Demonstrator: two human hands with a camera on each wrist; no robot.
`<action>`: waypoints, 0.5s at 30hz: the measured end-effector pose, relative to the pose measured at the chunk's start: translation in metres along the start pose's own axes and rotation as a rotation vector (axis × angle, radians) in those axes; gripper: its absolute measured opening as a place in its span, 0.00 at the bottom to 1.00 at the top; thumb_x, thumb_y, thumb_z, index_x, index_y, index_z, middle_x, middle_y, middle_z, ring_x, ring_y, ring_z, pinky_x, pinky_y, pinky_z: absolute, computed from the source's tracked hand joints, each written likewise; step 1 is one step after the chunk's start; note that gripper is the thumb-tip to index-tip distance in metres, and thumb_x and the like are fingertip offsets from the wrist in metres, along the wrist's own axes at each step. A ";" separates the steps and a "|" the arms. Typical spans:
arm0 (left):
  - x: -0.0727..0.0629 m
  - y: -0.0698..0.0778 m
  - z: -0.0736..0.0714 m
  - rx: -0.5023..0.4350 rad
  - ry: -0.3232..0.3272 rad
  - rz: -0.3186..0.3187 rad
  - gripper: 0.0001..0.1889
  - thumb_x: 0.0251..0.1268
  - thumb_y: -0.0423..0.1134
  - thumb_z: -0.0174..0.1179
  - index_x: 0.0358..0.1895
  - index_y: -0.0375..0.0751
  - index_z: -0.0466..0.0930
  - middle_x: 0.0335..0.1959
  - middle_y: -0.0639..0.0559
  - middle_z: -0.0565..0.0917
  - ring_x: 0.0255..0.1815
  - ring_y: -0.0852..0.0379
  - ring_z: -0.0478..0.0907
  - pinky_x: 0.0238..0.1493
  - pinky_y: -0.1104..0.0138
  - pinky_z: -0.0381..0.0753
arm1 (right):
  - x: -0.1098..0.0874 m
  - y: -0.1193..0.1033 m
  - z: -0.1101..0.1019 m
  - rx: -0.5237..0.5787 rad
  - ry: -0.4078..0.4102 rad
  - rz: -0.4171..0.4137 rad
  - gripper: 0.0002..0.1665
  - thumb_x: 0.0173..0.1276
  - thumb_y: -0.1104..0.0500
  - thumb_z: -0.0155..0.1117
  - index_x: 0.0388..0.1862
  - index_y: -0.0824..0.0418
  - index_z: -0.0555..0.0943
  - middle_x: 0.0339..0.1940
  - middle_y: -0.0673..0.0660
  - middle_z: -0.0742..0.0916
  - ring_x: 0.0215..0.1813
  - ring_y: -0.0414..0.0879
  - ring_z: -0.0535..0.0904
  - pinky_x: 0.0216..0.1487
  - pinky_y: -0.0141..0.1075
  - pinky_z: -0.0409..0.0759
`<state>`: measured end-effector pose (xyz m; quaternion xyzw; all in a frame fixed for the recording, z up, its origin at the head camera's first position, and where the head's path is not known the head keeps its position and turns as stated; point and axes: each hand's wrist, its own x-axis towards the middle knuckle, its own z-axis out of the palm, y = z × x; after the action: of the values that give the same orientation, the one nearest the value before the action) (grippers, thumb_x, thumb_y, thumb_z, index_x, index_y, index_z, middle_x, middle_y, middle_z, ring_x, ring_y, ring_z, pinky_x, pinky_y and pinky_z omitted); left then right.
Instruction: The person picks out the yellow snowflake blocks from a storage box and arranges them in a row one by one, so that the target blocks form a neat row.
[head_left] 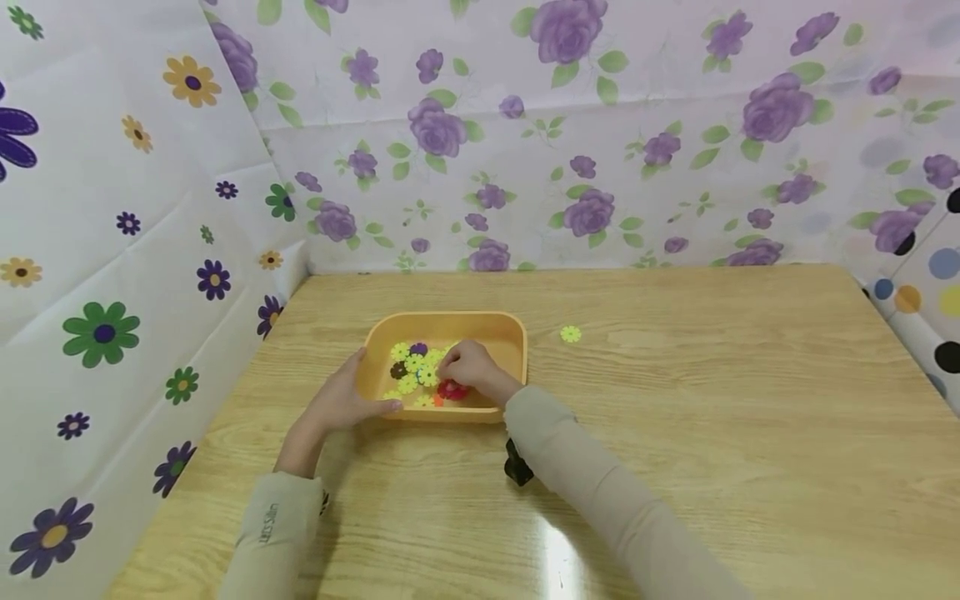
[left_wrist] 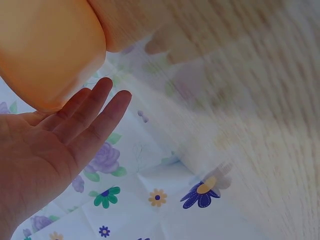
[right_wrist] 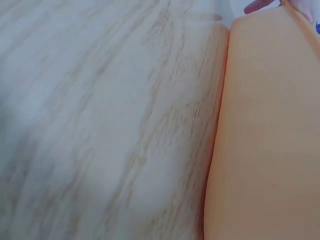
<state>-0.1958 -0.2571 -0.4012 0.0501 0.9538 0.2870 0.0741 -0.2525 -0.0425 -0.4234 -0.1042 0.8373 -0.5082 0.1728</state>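
Note:
A shallow orange-yellow tray sits on the wooden table, with several flower-shaped pieces inside. Most are yellow, such as one yellow flower piece; a purple piece, a dark brown piece and red pieces lie among them. My left hand holds the tray at its left near corner, thumb over the near rim and fingers along the outer wall. My right hand reaches in over the right side, fingers bent down at the pieces. What its fingertips hold, if anything, is hidden.
One loose yellow flower piece lies on the table to the right of the tray. Something small and black shows beside the right sleeve. Flower-printed cloth hangs behind the table and along its left side.

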 end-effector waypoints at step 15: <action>0.000 0.002 0.001 -0.007 -0.004 -0.003 0.59 0.44 0.53 0.70 0.69 0.26 0.38 0.67 0.26 0.51 0.64 0.32 0.55 0.61 0.45 0.55 | -0.012 0.004 -0.024 0.044 -0.043 -0.069 0.06 0.61 0.65 0.61 0.30 0.68 0.83 0.26 0.56 0.84 0.25 0.42 0.78 0.30 0.36 0.79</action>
<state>-0.1954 -0.2552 -0.4012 0.0488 0.9527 0.2901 0.0766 -0.2511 -0.0170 -0.4150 -0.1399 0.8178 -0.5299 0.1755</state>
